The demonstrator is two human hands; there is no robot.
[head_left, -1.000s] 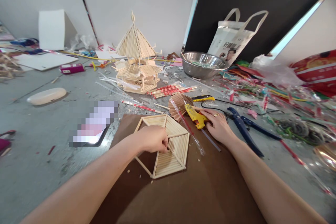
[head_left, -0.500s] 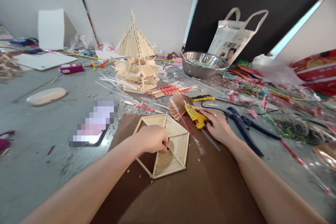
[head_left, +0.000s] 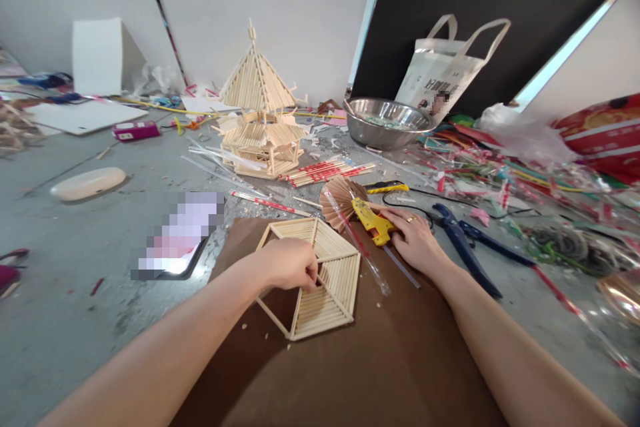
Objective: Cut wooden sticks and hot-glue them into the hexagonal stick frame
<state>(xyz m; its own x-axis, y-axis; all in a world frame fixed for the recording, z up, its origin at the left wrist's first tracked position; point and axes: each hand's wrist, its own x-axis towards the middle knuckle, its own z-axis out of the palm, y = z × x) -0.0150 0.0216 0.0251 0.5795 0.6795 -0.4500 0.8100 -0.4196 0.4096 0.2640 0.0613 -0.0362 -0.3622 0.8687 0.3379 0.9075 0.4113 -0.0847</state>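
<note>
A hexagonal panel of light wooden sticks (head_left: 327,310) lies on a brown board (head_left: 380,367), one of its wedges showing no stick filling. My left hand (head_left: 290,263) is closed over the panel's middle, fingertips pressed together at the hub; whatever they pinch is hidden. To the right, my right hand (head_left: 415,240) rests with its fingers over the handle side of a yellow glue gun (head_left: 373,221), which lies on its side. A clear glue stick (head_left: 403,268) sticks out of the gun's back. Beside the gun lies a clear plastic sleeve (head_left: 367,257).
Behind stands a stick pavilion (head_left: 263,90) near red-banded stick bundles (head_left: 325,172). A pleated brown paper fan (head_left: 337,203), yellow cutter (head_left: 387,187) and blue-handled pliers (head_left: 463,247) lie around the gun. A phone (head_left: 183,233) is left; a metal bowl (head_left: 387,127) stands behind.
My left hand has shifted very slightly to the left over the panel's middle. My right hand and the glue gun have stayed in place.
</note>
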